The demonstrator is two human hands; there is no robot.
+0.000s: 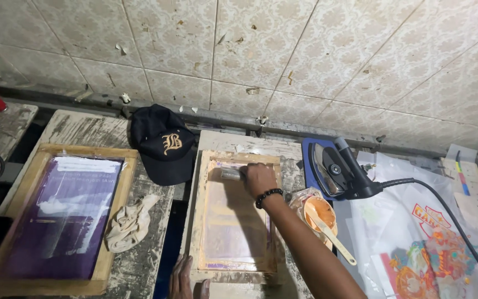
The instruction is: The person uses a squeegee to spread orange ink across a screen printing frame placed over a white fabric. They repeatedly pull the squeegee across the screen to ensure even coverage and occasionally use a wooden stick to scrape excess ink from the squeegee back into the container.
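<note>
Patterned beige wall tiles (261, 50), chipped and spotted, back a row of worn, paint-streaked wooden benches (84, 127). At far left lies a large wooden screen frame (112, 221) with purple mesh and pale patches; a crumpled, stained rag (128, 224) rests against its right edge. Behind the rag, a black cap (164, 147) with a gold embroidered emblem sits on the bench top.

At centre, a smaller wooden screen frame (197, 221) lies flat on its own narrow board, its mesh pinkish and translucent with a purple tinge along the edges. The left hand (182, 279) rests at the frame's lower left corner, fingers extended flat against it; only part of the hand is in view. The right hand (260, 178), with a black bead bracelet at the wrist, is closed around a small squeegee (231, 174) pressed to the mesh near the frame's top edge.

Just right of the frame stands a plastic-lined tub of orange ink (317, 211) with a pale flat stick (333, 235) leaning out of it. Beyond it, an electric iron (336, 169) stands tilted on a blue pad (308, 147), its black cord (449, 216) trailing across clear printed transfer sheets (421, 254) bearing colourful designs.
</note>
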